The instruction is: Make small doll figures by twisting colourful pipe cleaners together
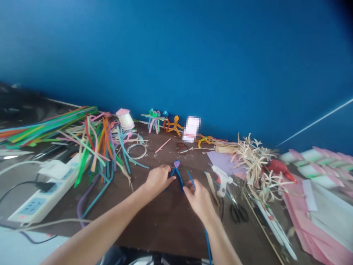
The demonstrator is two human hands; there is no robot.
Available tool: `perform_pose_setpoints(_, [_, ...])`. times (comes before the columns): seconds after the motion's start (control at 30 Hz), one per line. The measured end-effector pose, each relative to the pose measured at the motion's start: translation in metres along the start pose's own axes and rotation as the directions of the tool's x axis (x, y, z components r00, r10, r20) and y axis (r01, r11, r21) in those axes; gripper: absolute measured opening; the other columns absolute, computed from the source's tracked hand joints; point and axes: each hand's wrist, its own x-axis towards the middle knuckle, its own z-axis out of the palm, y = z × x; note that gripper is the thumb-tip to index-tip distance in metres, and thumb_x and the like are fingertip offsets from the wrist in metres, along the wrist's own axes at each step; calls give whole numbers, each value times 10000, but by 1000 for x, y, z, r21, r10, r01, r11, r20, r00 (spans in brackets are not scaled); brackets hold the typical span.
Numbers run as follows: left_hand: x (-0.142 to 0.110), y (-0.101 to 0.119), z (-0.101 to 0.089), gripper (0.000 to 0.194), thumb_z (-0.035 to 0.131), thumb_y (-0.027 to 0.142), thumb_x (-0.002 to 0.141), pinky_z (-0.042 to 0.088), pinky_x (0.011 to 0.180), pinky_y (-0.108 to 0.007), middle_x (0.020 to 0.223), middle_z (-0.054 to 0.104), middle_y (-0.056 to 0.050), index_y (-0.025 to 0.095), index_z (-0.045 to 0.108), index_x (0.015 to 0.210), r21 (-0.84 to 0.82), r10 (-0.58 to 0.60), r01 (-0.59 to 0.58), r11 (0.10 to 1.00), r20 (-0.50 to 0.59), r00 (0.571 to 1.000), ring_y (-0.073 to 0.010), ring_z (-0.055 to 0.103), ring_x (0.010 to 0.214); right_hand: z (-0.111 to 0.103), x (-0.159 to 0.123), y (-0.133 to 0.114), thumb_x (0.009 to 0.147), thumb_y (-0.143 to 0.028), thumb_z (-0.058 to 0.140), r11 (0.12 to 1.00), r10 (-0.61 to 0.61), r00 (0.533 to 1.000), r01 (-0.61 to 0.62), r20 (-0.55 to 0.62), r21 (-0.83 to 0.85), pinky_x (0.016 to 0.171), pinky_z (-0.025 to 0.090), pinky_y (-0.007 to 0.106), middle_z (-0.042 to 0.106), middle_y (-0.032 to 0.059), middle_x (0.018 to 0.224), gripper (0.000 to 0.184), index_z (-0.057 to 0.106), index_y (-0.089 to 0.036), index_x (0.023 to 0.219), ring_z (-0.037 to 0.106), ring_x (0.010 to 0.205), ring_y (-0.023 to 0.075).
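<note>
Between my hands is a small figure of dark blue pipe cleaner with a purple top, its two blue strands spreading downward. My left hand is closed at the figure's left strand, thumb and fingers near its upper part. My right hand pinches the lower end of the right strand. Another length of blue pipe cleaner rises past the fingers of my right hand, and a blue strand hangs by my right wrist. What lies under the fingertips is partly hidden.
Loose coloured pipe cleaners and a power strip lie left. Finished pipe-cleaner figures and a white cup-shaped piece stand near the blue wall. On the right are a glue gun, scissors, dried straw-like flowers and pink sheets.
</note>
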Motion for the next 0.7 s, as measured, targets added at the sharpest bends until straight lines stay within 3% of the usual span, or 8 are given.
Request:
perform_pose_setpoints(0.1, [-4, 3, 6, 90, 561, 275, 711, 367, 621, -288, 748, 633, -77, 191, 589, 729, -110, 9, -10, 994, -10, 1000, -221, 590, 708, 18, 4, -3, 721, -219, 556, 972, -20, 1000, 22, 12, -236, 571, 414, 268, 611, 74, 778, 104, 563, -170, 813, 587, 634, 193])
perform_pose_setpoints(0.2, [-12, 6, 7, 88, 576, 245, 684, 367, 576, -271, 601, 586, -31, 176, 549, 637, -449, -78, 90, 889, 44, 996, -185, 563, 616, 20, 3, -5, 728, -161, 499, 985, -17, 1000, 21, 25, -172, 600, 420, 259, 621, 59, 759, 60, 545, -176, 764, 589, 648, 181])
perform_pose_setpoints(0.23, [-16, 7, 7, 91, 591, 242, 673, 369, 554, -257, 575, 569, -15, 172, 542, 641, -598, -115, 154, 787, 102, 988, -170, 555, 594, 18, 2, -6, 730, -166, 490, 994, -9, 1000, 11, 26, -109, 612, 423, 258, 623, 47, 734, 57, 542, -179, 748, 589, 653, 179])
perform_pose_setpoints(0.3, [-25, 8, 6, 162, 624, 244, 658, 376, 519, -227, 617, 581, 4, 175, 559, 789, -844, -125, 300, 445, 274, 954, -147, 559, 594, 10, -1, -9, 730, -194, 489, 999, 5, 1000, -6, 26, 34, 626, 428, 256, 618, 28, 694, 57, 544, -181, 734, 586, 655, 175])
perform_pose_setpoints(0.37, [-31, 8, 4, 299, 667, 238, 636, 402, 546, -213, 708, 616, -4, 179, 574, 914, -903, -33, 407, 136, 407, 913, -121, 565, 611, 3, -2, -13, 722, -214, 501, 986, -8, 999, 3, 35, 164, 629, 432, 251, 613, 17, 680, 63, 553, -178, 725, 578, 649, 169])
perform_pose_setpoints(0.43, [-34, 8, 3, 300, 686, 260, 636, 413, 549, -204, 699, 622, -13, 159, 611, 907, -889, 14, 456, -36, 456, 890, -95, 547, 565, -2, -3, -17, 714, -228, 519, 964, -20, 998, 4, 57, 266, 627, 433, 245, 607, 8, 669, 71, 564, -173, 714, 566, 638, 160])
perform_pose_setpoints(0.57, [-32, 10, 5, 210, 716, 261, 610, 400, 478, -190, 595, 598, -17, 124, 662, 760, -872, -53, 471, -134, 481, 875, -78, 506, 484, -6, -2, -21, 699, -256, 573, 894, 10, 989, -76, 150, 441, 573, 408, 215, 571, -13, 624, 97, 580, -160, 696, 515, 586, 122])
perform_pose_setpoints(0.7, [-35, 13, 8, 218, 743, 253, 570, 364, 432, -166, 527, 544, 11, 124, 671, 730, -878, -111, 435, -200, 461, 880, -63, 475, 470, -4, -5, -15, 763, -428, 515, 668, 95, 913, -354, 397, 655, 363, 219, 161, 495, -47, 532, 274, 561, -159, 767, 318, 377, 44])
